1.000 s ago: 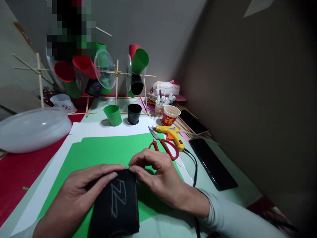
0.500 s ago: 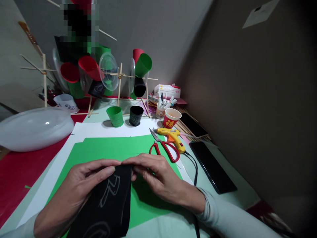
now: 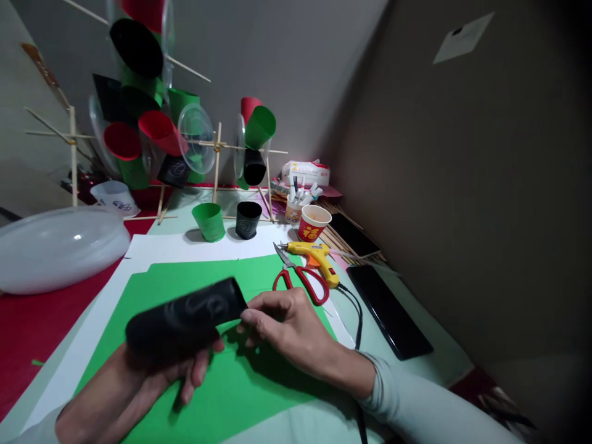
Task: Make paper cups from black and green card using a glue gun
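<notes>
My left hand point(image 3: 152, 376) grips a rolled black paper cup point(image 3: 185, 317) with chalk-like markings, lifted on its side above the green paper sheet point(image 3: 222, 394). My right hand point(image 3: 287, 327) pinches the cup's right rim with thumb and fingertips. The green sheet lies on a white sheet point(image 3: 208, 243). Red-handled scissors point(image 3: 300, 280) and a yellow glue gun point(image 3: 317, 256) lie just beyond my right hand.
A green cup point(image 3: 209, 221), a black cup point(image 3: 247, 219) and a red paper cup point(image 3: 313, 223) stand behind the sheets. A stick frame point(image 3: 217, 160) carries coloured cups and clear lids. A translucent lid point(image 3: 55, 246) lies left; two phones point(image 3: 388, 311) lie right by the wall.
The black piece lay flat under both hands on the green sheet; now it is rolled into a tube, lifted and turned sideways in my left hand, my right hand at its rim.
</notes>
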### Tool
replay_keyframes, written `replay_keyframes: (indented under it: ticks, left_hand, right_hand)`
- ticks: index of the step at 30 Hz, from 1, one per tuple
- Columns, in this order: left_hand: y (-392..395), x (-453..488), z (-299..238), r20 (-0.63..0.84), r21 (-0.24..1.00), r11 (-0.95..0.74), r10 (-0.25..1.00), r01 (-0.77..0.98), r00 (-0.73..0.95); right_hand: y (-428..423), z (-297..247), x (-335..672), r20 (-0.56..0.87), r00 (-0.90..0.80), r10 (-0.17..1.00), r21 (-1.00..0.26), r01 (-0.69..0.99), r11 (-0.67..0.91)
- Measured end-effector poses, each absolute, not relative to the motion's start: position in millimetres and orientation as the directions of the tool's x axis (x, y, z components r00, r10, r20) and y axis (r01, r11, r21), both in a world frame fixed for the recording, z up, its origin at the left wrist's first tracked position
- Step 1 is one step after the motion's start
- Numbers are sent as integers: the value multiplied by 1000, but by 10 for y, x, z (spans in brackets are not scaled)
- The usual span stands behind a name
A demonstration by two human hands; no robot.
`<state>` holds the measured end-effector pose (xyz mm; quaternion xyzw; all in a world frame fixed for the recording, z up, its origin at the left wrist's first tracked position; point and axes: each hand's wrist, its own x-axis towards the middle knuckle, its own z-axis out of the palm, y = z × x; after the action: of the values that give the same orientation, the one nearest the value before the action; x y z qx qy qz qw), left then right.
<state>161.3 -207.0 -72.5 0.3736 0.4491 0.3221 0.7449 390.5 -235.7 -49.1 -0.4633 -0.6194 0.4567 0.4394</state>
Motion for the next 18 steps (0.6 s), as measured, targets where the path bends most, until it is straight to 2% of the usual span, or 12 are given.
replay_keyframes:
  ticks: [2, 5, 8, 12, 18]
  left_hand:
    - [-2071, 1600, -750, -432, 826, 537, 799, -171, 419]
    - [-2083, 1603, -760, -396, 831, 511, 821, -219, 412]
    - [-2100, 1624, -768, -363, 890, 436, 854, -135, 372]
    - [-2105, 1681, -723, -415, 900, 435, 827, 36, 379]
    - [-2148, 1753, -548, -483, 869, 490, 809, 70, 336]
  right_hand:
    - [-2317, -474, 3901, -83, -179, 980, -996, -28, -90]
    - [-2267, -464, 3910, -205, -201, 958, -949, -199, -245]
    - [-2261, -462, 3912, -253, -221, 942, -916, -258, -307]
    - [-2288, -452, 3891, -285, -242, 928, -888, -298, -351]
    - [-2298, -452, 3876, -294, -241, 925, -874, -323, -362]
